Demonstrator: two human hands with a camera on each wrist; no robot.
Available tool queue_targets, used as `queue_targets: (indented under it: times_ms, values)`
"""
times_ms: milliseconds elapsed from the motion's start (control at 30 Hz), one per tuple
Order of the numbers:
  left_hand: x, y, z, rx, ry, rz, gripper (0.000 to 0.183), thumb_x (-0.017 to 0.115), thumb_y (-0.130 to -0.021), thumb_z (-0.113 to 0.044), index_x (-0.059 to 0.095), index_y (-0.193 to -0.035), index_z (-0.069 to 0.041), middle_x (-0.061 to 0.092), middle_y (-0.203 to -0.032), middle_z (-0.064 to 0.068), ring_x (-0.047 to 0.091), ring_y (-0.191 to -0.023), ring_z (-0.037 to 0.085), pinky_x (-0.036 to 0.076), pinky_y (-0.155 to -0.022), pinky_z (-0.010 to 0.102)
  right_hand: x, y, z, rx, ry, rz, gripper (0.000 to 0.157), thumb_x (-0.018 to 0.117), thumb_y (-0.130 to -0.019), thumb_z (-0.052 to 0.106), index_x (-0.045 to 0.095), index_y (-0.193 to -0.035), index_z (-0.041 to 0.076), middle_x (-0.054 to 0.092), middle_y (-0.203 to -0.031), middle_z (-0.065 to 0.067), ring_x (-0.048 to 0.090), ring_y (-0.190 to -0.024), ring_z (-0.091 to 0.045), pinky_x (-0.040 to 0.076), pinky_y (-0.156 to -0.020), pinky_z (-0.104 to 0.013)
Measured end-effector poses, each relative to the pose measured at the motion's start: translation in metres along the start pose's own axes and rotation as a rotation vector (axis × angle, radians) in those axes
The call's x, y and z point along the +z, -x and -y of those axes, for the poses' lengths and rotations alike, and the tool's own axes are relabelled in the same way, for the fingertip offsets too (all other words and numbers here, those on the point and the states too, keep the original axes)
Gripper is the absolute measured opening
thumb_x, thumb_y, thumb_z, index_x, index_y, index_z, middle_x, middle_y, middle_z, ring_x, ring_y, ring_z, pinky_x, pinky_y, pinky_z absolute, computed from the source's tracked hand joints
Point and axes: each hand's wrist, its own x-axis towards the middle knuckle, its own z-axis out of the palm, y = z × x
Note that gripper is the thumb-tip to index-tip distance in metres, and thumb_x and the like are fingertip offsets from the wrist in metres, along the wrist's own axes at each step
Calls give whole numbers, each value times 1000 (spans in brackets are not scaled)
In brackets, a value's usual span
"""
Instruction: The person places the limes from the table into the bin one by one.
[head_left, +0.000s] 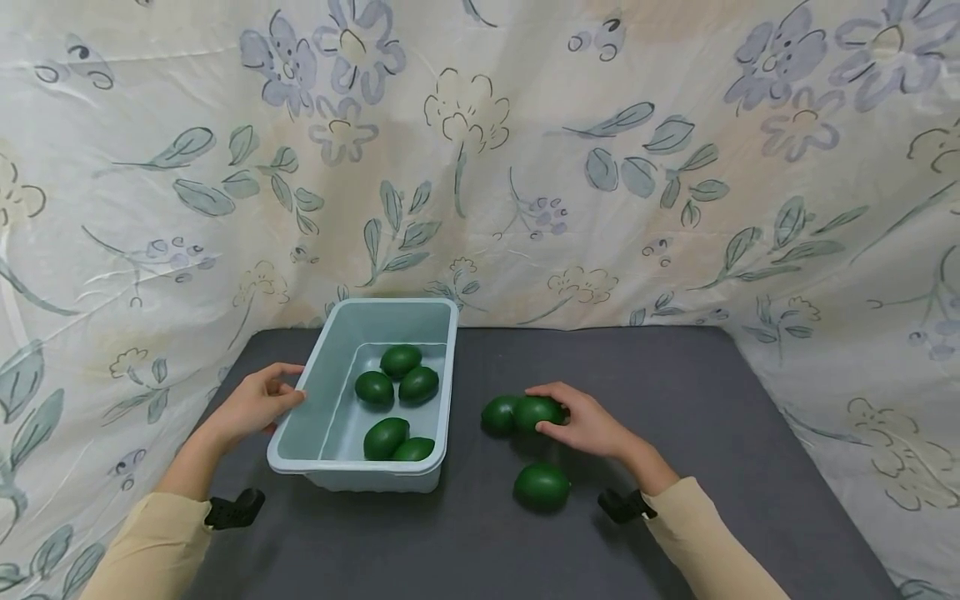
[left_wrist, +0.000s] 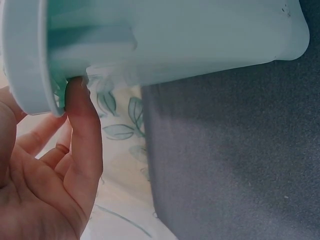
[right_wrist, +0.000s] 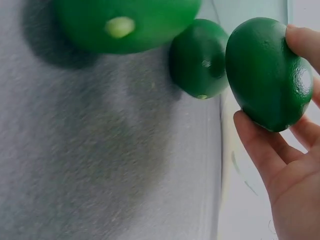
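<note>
A pale blue-green plastic bin (head_left: 322,417) stands left of centre with several dark green fruits (head_left: 401,361) inside. My left hand (head_left: 257,404) grips its left rim; the left wrist view shows the fingers (left_wrist: 84,135) curled at the rim's edge. Between thumb and fingers, my right hand (head_left: 588,423) holds a glossy green egg-shaped fruit (right_wrist: 265,75) to the right of the bin. A second fruit (head_left: 498,416) lies just left of the held one, overlapped by it in the head view. Closer to me is a third fruit (head_left: 542,487), with a pale spot at its end.
The dark grey table (head_left: 645,367) extends under the bin and loose fruits. A flowered cloth (head_left: 525,167) hangs behind it and along both sides. Black straps with camera mounts sit at the left wrist (head_left: 235,509) and right wrist (head_left: 626,506).
</note>
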Motion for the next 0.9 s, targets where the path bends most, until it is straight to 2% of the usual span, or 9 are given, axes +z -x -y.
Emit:
queue_targets:
  times_ms: [333,567,900]
  values:
    - [2,2,-1,-8,0,-9,57,55,-92,-20,29,-139,0,60,-98,16,59,-75,18,52,-59,36,-3,-19,13,31,-12,-65,47,65,-85,33,50,-129,22,52,-118,3,54,-91,-9,48,-75,-29]
    - [2,2,-1,1,3,-10,57,55,-92,-19,29,-139,0,60,-98,16,59,-75,18,52,-58,36,-7,-33,23,20,-45,-91,48,66,-85,28,51,-129,16,53,-117,0,54,-91,-12,48,-73,-35]
    - [2,1,0,1,-3,-9,56,56,-92,-19,30,-138,0,60,-98,16,59,-76,18,53,-59,36,-15,-52,36,34,-54,-104,48,67,-84,25,51,-129,19,52,-120,-1,54,-94,-14,48,-77,-34]
